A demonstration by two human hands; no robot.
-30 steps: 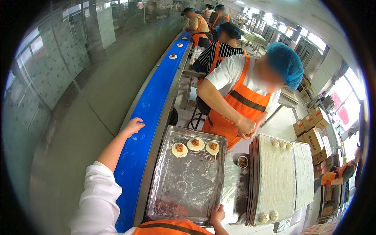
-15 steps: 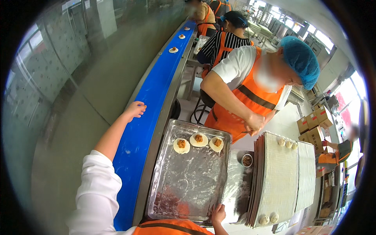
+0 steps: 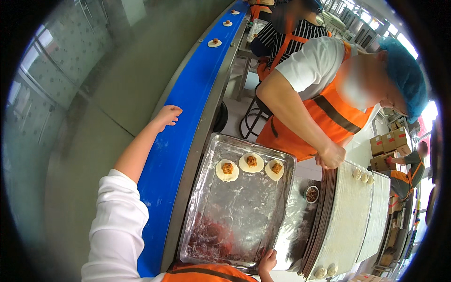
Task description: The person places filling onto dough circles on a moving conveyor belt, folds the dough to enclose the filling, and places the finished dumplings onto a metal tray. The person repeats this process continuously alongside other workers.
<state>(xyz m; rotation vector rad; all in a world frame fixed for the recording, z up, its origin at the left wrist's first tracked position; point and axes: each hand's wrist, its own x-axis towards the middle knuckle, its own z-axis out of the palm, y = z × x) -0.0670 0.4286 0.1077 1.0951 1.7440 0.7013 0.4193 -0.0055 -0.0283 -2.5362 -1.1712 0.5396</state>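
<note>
My left hand (image 3: 167,117) reaches over the blue conveyor belt (image 3: 162,188). Its fingers are loosely bent and a little apart, and I see nothing in them. On the belt farther off lie a dough disc with brown filling (image 3: 214,43) and two more like it. To the right of the belt is a shallow metal tray (image 3: 235,211), dusted with flour. Near its far edge sit three flat dough discs, each topped with a lump of filling (image 3: 252,161). My right hand (image 3: 268,262) is closed on the tray's near right rim.
Across the tray a co-worker in an orange apron (image 3: 300,127) holds both hands together over a stack of cloth-covered boards (image 3: 345,216). Several dough balls (image 3: 326,271) rest on the stack. A small bowl of filling (image 3: 311,194) stands between tray and stack. Farther back are a stool (image 3: 253,117) and cartons (image 3: 394,141).
My view has shifted, so the tray and co-worker appear farther right. My left hand still hovers over the belt, its fingers slightly straighter. The co-worker's hands have come nearer the board stack.
</note>
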